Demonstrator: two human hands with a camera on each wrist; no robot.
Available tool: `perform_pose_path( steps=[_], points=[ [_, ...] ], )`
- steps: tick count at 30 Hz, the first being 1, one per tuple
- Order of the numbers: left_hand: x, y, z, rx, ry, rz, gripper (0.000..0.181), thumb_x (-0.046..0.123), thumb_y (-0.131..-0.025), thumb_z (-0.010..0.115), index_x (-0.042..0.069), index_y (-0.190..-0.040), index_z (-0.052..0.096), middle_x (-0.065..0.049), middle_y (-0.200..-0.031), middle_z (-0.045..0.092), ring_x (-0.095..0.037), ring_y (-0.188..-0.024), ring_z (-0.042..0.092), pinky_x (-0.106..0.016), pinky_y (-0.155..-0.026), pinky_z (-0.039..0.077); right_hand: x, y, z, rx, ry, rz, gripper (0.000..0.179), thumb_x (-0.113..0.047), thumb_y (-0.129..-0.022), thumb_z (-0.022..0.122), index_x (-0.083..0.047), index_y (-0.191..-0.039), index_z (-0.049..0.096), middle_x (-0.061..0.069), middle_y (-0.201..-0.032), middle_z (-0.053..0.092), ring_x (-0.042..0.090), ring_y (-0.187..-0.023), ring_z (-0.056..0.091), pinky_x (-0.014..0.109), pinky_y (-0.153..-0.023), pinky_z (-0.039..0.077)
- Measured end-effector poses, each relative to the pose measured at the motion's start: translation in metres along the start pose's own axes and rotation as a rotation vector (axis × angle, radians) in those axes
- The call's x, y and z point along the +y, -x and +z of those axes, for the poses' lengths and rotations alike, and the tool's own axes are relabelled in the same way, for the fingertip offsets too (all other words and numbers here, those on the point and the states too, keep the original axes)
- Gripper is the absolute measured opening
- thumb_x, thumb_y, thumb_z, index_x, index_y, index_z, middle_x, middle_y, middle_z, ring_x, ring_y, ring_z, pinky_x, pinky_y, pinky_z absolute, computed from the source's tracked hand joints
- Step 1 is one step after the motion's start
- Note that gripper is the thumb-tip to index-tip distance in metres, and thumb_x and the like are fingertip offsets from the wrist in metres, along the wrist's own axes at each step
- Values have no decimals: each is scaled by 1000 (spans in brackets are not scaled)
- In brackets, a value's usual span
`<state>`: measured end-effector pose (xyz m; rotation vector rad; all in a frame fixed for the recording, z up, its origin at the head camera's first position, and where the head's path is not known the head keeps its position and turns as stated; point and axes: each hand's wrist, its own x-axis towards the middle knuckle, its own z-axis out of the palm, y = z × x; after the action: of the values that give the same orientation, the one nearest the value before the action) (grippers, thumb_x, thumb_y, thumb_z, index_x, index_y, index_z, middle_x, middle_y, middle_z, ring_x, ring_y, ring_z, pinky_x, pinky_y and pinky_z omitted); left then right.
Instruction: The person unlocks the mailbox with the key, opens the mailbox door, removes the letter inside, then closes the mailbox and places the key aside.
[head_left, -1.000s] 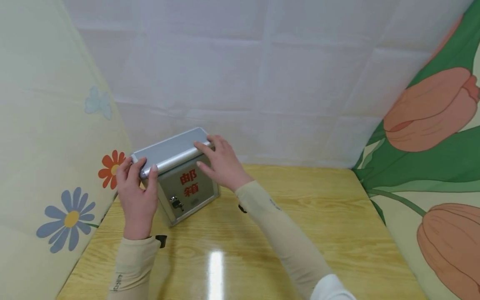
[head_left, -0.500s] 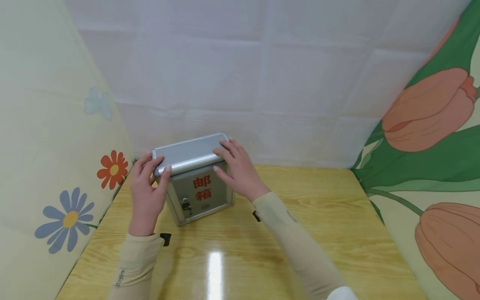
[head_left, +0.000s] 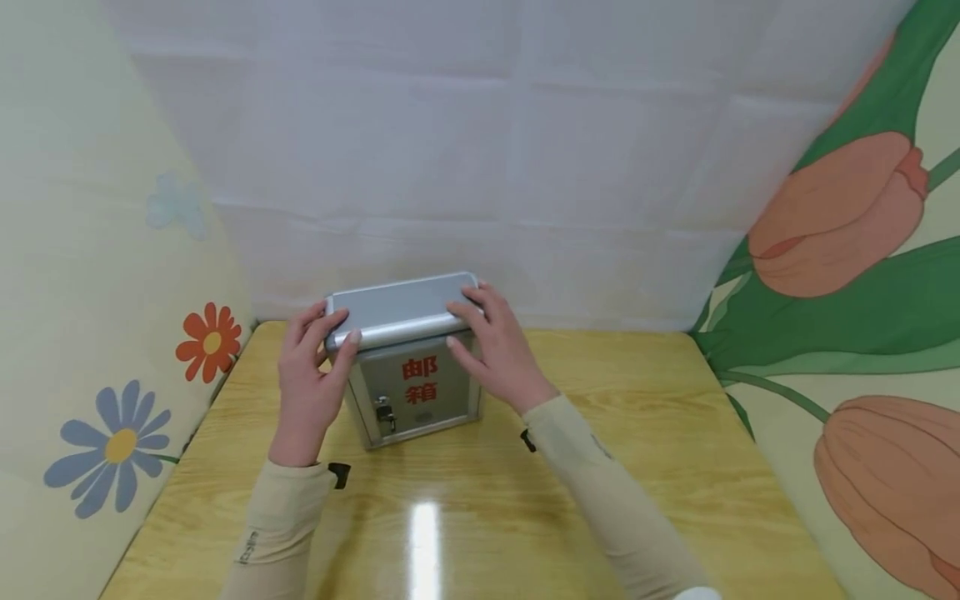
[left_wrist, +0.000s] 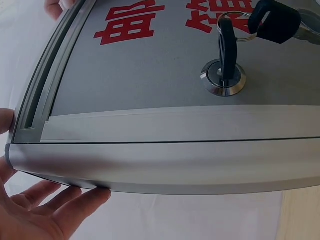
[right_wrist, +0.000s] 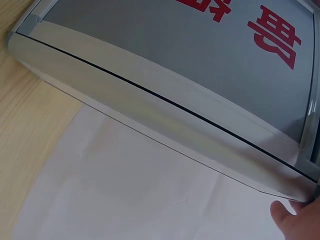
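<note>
A grey metal mailbox (head_left: pixel 416 382) with red characters on its door stands upright on the wooden table, left of centre in the head view. My left hand (head_left: pixel 309 385) grips its upper left corner, thumb on the front edge and fingers over the top and side. At the upper right corner my right hand (head_left: pixel 506 354) holds on, two fingers on the lid and the thumb at the front. A round lock (left_wrist: pixel 223 79) with keys (left_wrist: pixel 275 21) on a ring shows in the left wrist view. The right wrist view catches only part of my right hand (right_wrist: pixel 303 220) at the box's corner.
The wooden table (head_left: pixel 645 417) extends to the right and in front of the mailbox. Behind it hangs a creased white sheet (head_left: pixel 487 167). A flower-printed panel (head_left: pixel 82 275) borders the left, and a tulip-printed one (head_left: pixel 847 308) the right.
The mailbox has shifted rightward across the table and turned so its door faces more squarely forward. Both hands have travelled with it, keeping their places on its upper corners.
</note>
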<state>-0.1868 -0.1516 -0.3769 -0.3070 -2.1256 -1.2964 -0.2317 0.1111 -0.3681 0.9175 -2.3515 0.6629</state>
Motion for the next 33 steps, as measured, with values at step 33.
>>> perform_pose_path(
  steps=[33],
  points=[
    [14, -23, 76, -208, 144, 80, 36, 26, -94, 64, 12, -127, 61, -5, -143, 39, -24, -123, 45, -49, -82, 51, 45, 54, -37, 186, 41, 101, 41, -35, -95, 49, -12, -130, 49, 14, -143, 34, 33, -136, 24, 51, -108, 26]
  ],
)
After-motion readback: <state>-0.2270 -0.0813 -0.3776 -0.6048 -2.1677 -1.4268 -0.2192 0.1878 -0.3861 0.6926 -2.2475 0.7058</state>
